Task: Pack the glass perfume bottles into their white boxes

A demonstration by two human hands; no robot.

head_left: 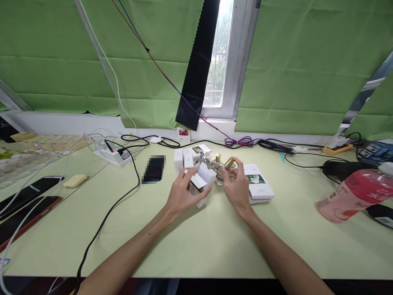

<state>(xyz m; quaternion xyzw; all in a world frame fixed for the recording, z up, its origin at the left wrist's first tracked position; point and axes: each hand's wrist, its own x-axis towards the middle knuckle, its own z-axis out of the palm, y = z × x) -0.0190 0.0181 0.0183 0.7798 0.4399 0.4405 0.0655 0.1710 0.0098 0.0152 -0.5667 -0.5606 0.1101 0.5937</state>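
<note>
Glass bottle [221, 172] half hidden behind right hand [236, 189] (label unreadable)

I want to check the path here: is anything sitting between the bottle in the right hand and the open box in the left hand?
Nothing visible does. The gold-capped bottle in the right hand sits right beside the open white box held by the left hand.

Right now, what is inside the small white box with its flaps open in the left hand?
The open white box in the left hand shows only its raised flaps; its inside is hidden. The right hand holds a gold-capped glass bottle just beside it.
</note>
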